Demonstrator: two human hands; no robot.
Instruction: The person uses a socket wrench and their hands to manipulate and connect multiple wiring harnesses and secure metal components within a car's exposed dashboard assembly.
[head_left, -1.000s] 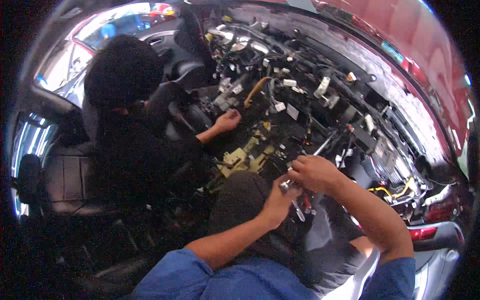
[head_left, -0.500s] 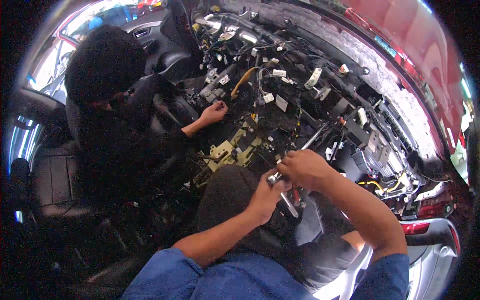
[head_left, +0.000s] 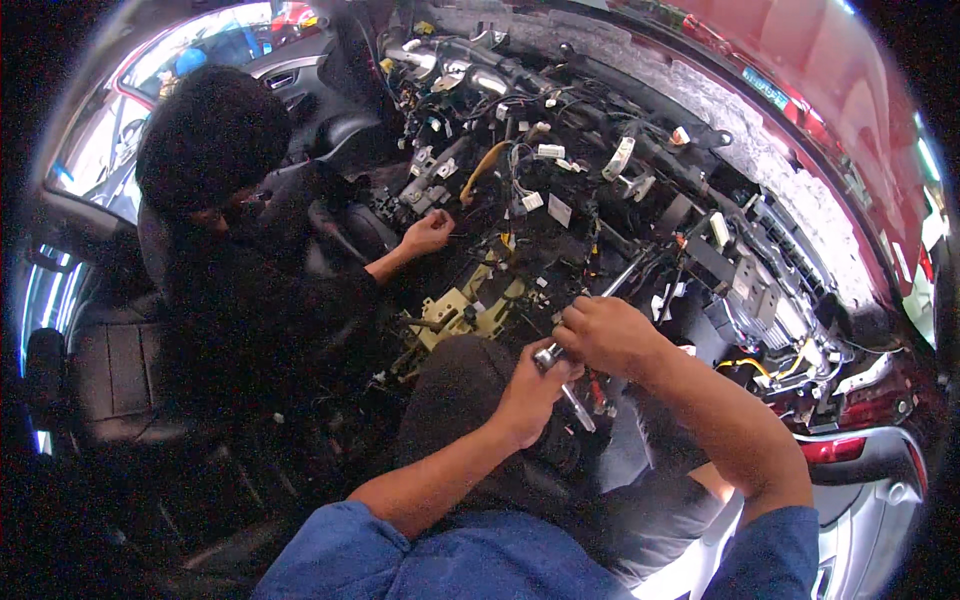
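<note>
My left hand point(head_left: 530, 393) is closed on a chrome socket tool point(head_left: 548, 357), with a chrome shaft sticking out below toward the lower right. My right hand point(head_left: 600, 330) is closed just above it, fingers wrapped around the tool's upper part, touching or very near my left hand. A chrome bar point(head_left: 625, 277) extends up and right beyond my right hand; whether it joins the socket tool is hidden. Below the hands is my dark trouser leg point(head_left: 450, 390). Cream plastic brackets point(head_left: 470, 305) and small red-handled items point(head_left: 598, 395) lie nearby.
A co-worker point(head_left: 220, 230) in dark clothing sits at the left, their hand point(head_left: 430, 232) among exposed wiring and a metal dashboard frame point(head_left: 490, 75). A seat point(head_left: 115, 380) is at the left, a door panel point(head_left: 860, 500) at the lower right, red bodywork point(head_left: 840, 70) beyond.
The whole view has shifted slightly. My hands have moved little and still grip the tool; the co-worker's hand has stayed by the wiring.
</note>
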